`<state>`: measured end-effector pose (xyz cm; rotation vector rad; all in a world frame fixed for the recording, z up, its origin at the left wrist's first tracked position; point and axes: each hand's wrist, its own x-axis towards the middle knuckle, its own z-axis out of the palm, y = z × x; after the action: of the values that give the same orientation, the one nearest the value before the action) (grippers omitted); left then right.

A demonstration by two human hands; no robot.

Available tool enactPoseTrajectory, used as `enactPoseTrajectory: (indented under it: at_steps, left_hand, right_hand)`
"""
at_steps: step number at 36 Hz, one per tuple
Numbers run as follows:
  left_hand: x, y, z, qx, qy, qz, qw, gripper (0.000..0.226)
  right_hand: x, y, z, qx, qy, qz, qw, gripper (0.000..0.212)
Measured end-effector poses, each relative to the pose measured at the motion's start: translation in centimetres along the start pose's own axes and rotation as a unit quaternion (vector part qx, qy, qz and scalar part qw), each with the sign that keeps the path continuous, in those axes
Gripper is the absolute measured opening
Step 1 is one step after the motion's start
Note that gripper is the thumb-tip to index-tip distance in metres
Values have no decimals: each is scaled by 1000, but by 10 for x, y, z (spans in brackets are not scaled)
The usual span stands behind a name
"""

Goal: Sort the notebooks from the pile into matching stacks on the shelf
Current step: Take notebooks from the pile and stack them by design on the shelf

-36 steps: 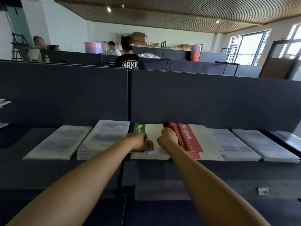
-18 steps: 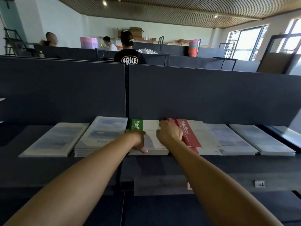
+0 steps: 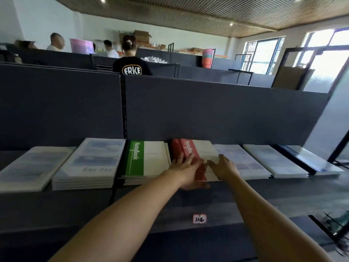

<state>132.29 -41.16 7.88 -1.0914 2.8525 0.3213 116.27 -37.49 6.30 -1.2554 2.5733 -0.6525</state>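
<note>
On the shelf (image 3: pixel 245 188), my left hand (image 3: pixel 186 168) lay flat with straight fingers across the red notebook stack (image 3: pixel 196 151); my right hand (image 3: pixel 223 167) pressed it, fingers relaxed.

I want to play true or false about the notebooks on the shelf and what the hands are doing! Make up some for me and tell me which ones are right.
1. Both hands are on the red notebook stack. True: the left hand and the right hand both rest on it.
2. The green notebook stack lies right of the red one. False: it lies to the left of it.
3. The left hand is lifting a green notebook. False: it holds nothing; its fingers lie spread on the red stack.
4. Pale blue-and-white notebook stacks lie on the shelf too. True.
5. The notebooks stand upright like library books. False: they lie flat in stacks.
</note>
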Motion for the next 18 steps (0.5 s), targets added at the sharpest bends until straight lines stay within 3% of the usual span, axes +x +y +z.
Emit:
enactPoseTrajectory:
  at_steps: [9, 12, 15, 18]
  left_hand:
    - [18, -5, -1, 19, 3, -21, 1000, 68]
    - [21, -10, -2, 5, 17, -25, 1000, 68]
    - [22, -14, -2, 6, 17, -26, 1000, 74]
    - [24, -14, -2, 15, 12, -27, 999, 76]
  right_hand:
    - [13, -3, -3, 2, -29, -49, 998, 60]
    - [15, 8, -18, 73, -144, -65, 985, 78]
    - [12, 15, -39, 16, -258, -70, 963, 95]
    - [13, 16, -44, -74, -216, -94, 969, 94]
